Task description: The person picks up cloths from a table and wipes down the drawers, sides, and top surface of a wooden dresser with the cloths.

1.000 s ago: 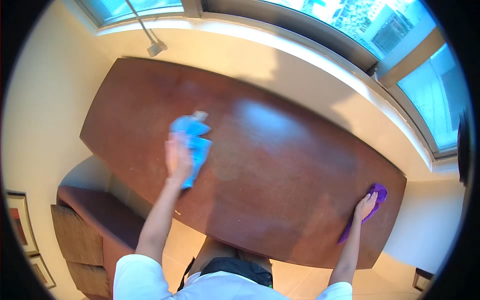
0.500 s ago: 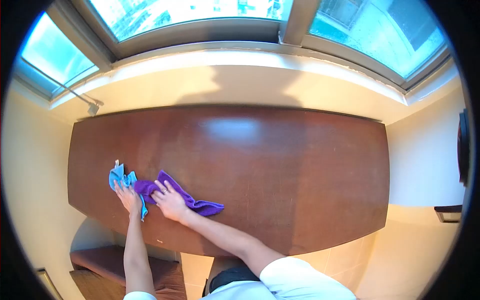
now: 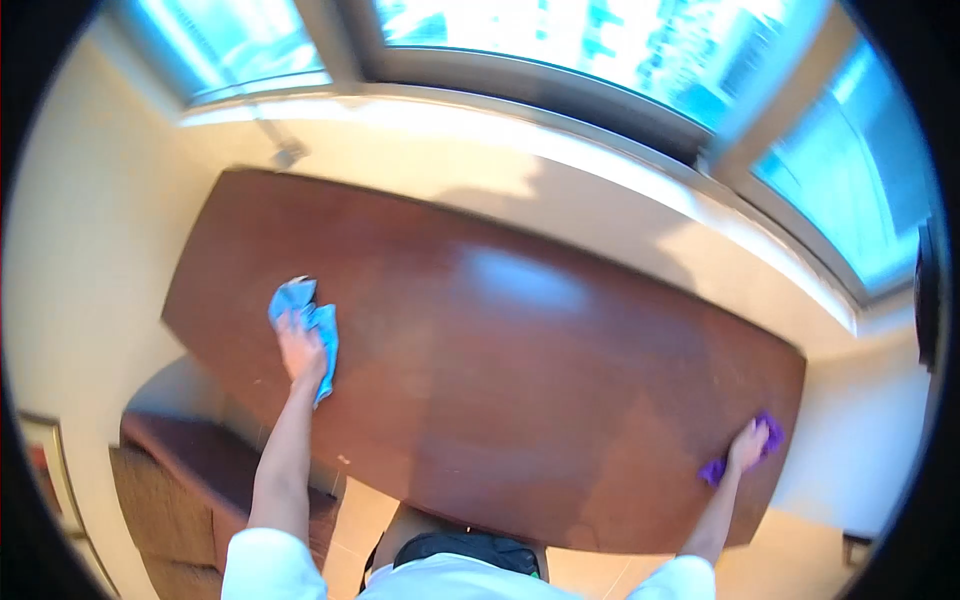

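Observation:
On the left part of the brown wooden table [image 3: 480,380], my left hand [image 3: 301,348] is closed on a light blue cloth [image 3: 293,297]. The crumpled cloth spreads past the fingers and down beside the wrist. Far to the right, near the table's right end, my right hand [image 3: 746,447] grips a bunched purple cloth [image 3: 768,432] against the tabletop. Part of the purple cloth shows on either side of that hand. The fingers of both hands are slightly blurred and partly hidden in the cloth.
Large windows [image 3: 560,45] and a pale sill run behind the table. A dark brown cushioned seat [image 3: 190,440] stands at the lower left. A dark chair [image 3: 465,548] is close in front of my body. A framed picture [image 3: 50,470] hangs at the left.
My right hand has swept the purple cloth from beside my left hand to the table's right end. My left hand stays on the blue cloth at the left. The view has tilted.

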Available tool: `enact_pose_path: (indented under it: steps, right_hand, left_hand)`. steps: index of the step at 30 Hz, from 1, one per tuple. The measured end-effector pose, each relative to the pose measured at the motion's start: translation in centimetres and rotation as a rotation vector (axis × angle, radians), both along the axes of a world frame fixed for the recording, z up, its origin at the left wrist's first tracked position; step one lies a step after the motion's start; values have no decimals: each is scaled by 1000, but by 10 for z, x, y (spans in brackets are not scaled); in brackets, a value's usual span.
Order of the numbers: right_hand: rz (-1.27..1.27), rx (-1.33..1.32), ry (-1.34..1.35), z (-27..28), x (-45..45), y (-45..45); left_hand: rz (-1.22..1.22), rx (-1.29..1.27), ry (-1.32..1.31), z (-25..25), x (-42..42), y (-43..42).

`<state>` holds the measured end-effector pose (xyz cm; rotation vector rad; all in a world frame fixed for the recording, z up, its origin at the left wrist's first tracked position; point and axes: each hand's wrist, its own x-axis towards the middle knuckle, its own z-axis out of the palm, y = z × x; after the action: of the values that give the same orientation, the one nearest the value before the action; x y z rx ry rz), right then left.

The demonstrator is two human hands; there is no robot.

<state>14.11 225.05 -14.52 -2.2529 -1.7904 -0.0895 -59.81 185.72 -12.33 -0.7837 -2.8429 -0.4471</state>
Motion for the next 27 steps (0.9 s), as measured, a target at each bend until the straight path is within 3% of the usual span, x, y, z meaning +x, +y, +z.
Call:
enact_pose_path:
  steps: [2, 4, 10, 13, 14, 15, 16, 18, 19, 20, 22, 23, 25, 27]
  right_hand:
    - [-48, -48, -96, -5, -3, -32]
    - [-80, -36, -134, -22, -3, -56]
    - [-86, -33, -80, -38, -76, -141]
    - [25, 64, -34, -22, -169, -188]
    - [50, 140, 2, 0, -224, -199]
    - [-33, 101, 215, 12, -272, -207]
    - [-39, 60, 195, 42, -337, -215]
    - [114, 184, 103, 25, -413, -208]
    - [166, 46, 142, 46, -473, -214]
    - [290, 163, 162, 14, -512, -219]
    - [472, 142, 300, 33, -631, -269]
    - [820, 63, 149, 9, -667, -302]
    - [1150, -182, 359, 20, -732, -380]
    - [1474, -159, 492, 1, -747, -456]
  left_hand:
    - [-2, -62, 123, -18, -35, -3]
    - [34, -41, 73, -10, -60, 5]
    - [-33, -40, 152, -31, -160, 1]
    - [-78, -12, 124, -29, -206, 2]
    - [-80, -5, 138, -33, -214, -3]
    - [-117, 3, 114, -33, -223, -1]
    - [-115, 9, 127, -32, -229, 1]
    - [-135, 18, 110, -31, -233, 1]
    - [-149, 35, 119, -31, -235, 0]
    - [-155, 52, 130, -32, -234, -2]
    - [-164, 83, 120, -41, -231, -13]
    - [-189, 95, 119, -43, -236, -15]
    - [-233, 125, 138, -46, -247, -15]
    - [-238, 120, 147, -53, -256, -15]
